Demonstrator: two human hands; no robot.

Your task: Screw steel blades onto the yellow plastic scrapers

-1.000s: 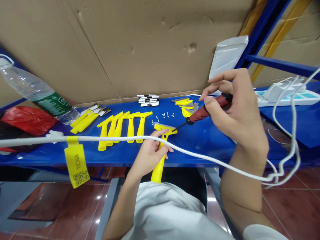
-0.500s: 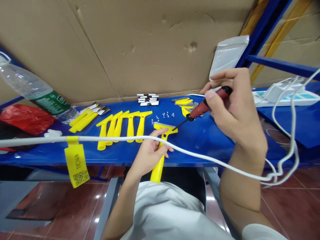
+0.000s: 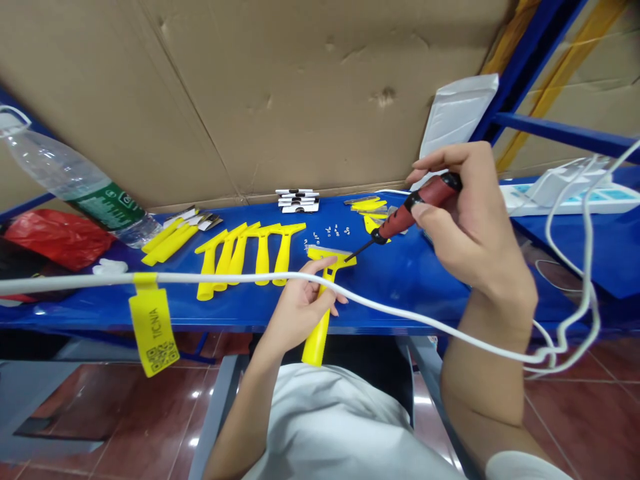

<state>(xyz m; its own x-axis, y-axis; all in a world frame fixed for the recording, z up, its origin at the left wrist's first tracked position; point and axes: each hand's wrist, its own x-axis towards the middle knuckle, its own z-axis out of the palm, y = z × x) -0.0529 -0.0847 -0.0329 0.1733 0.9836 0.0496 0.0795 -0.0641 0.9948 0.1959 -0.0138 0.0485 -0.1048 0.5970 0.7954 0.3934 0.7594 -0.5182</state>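
My left hand is closed round a yellow scraper, holding it at the bench's front edge with its wide head turned away from me. In my right hand is a red and black screwdriver, gripped by its handle and slanting down to the left. Its dark tip meets the right part of the scraper's head; whether a screw sits under it is too small to tell. Left of my left hand, several yellow scraper handles lie in a row. Tiny screws and nuts lie in small groups behind the scraper head.
A white cable with a yellow tag crosses before my hands. Stacked black-and-white packets and yellow pieces lie at the back. A bottle and red bag are left, a power strip right.
My right hand has shifted very slightly, with its fingers a little differently placed on the screwdriver handle. The tip stays at the scraper head, and my left hand keeps its hold.
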